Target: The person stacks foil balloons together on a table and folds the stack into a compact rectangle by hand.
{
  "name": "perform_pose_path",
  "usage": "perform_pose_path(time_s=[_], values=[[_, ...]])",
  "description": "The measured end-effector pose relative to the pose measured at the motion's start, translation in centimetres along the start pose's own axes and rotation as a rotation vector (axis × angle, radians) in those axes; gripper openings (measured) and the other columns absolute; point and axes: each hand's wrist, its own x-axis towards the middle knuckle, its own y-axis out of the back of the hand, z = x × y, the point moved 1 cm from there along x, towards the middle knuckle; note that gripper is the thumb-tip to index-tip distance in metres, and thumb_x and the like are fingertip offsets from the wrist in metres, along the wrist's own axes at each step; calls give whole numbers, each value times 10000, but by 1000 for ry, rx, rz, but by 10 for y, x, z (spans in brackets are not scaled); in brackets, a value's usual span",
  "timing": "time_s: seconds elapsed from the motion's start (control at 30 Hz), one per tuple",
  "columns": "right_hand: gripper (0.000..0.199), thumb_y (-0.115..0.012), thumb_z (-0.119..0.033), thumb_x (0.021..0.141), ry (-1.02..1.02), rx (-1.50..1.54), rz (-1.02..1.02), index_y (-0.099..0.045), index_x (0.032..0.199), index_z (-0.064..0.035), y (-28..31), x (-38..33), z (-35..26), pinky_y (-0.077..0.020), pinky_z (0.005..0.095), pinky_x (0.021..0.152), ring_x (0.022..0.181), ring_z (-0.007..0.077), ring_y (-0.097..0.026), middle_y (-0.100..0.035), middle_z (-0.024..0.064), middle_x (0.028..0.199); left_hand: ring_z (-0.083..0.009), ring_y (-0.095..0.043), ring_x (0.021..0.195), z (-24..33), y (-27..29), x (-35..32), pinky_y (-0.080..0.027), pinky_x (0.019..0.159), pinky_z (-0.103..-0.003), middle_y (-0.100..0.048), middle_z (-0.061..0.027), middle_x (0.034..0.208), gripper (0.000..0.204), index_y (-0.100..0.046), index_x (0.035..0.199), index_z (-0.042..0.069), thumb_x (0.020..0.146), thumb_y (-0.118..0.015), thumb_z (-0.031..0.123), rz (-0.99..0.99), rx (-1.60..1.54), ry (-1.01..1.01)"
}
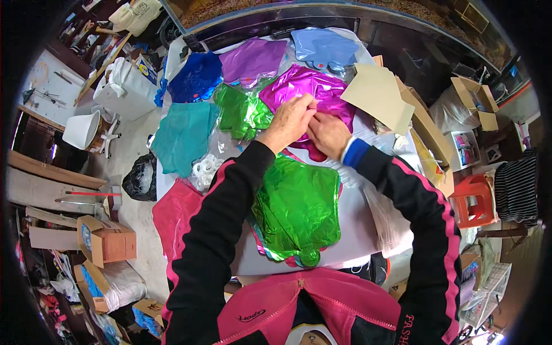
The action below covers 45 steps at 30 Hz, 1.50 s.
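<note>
Both my hands meet over a shiny magenta foil balloon (pixel 330 95), flat and uninflated, at the middle of the table. My left hand (pixel 289 121) is closed, its thumb and fingers pinched at the balloon's near part. Touching it, my right hand (pixel 329 134) is closed there too, its fingers curled and partly hidden. Nearer to me lies a stack of flat foil balloons with a green one (pixel 299 207) on top. Just left of my hands is a crumpled green foil balloon (pixel 241 112).
Along the far side lie dark blue (pixel 197 77), purple (pixel 253 60) and light blue (pixel 325 47) foil pieces. Teal foil (pixel 183 138) and pink foil (pixel 175 215) are at left, near white rings (pixel 206 171). Cardboard (pixel 379 98) lies right; a red stool (pixel 474 200) stands beyond.
</note>
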Motion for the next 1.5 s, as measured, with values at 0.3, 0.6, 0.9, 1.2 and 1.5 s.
perform_pose_path(time_s=[0.3, 0.6, 0.9, 1.2, 1.5], values=[[787, -338, -739, 992, -256, -353, -125, -490, 1557, -213, -37, 50, 37, -125, 763, 1185, 1557, 439, -235, -276, 132, 1704, -260, -693, 1191, 55, 78, -8, -539, 988, -349, -699, -211, 1307, 105, -499, 1122, 11, 1028, -496, -35, 108, -298, -114], [780, -396, -739, 964, -259, -417, -79, -291, 1639, -362, -42, 60, 16, -130, 831, 1144, 1558, 465, -230, -250, 125, 1717, -281, -669, 1179, 122, 101, -174, -491, 1003, -462, -713, -61, 1274, 278, -622, 1159, 108, 891, -677, 61, -167, 94, -223], [745, -352, -737, 1002, -277, -423, -104, -268, 1643, -367, -36, 50, 28, -159, 825, 1132, 1558, 468, -211, -245, 128, 1714, -301, -627, 1266, 124, 52, -266, -482, 1031, -501, -692, -60, 1346, 154, -567, 1030, 118, 904, -655, 106, -268, 59, -175], [712, -418, -653, 1019, -254, -364, -102, -423, 1572, -206, -24, 69, 19, -189, 786, 1156, 1550, 437, -247, -335, 166, 1662, -378, -368, 1493, 125, 78, -255, -307, 1203, -552, -421, -180, 1583, 625, -554, 1371, 102, 834, -754, 350, -534, 0, -85], [531, -665, -379, 956, 126, -275, 182, -561, 1411, -126, -33, 159, 11, -318, 584, 1191, 1497, 360, -371, -511, 134, 1517, -423, -417, 1462, 13, 169, -164, -346, 1206, -516, -462, -198, 1562, 632, -525, 1472, 99, 898, -750, 236, -118, 336, -107]])
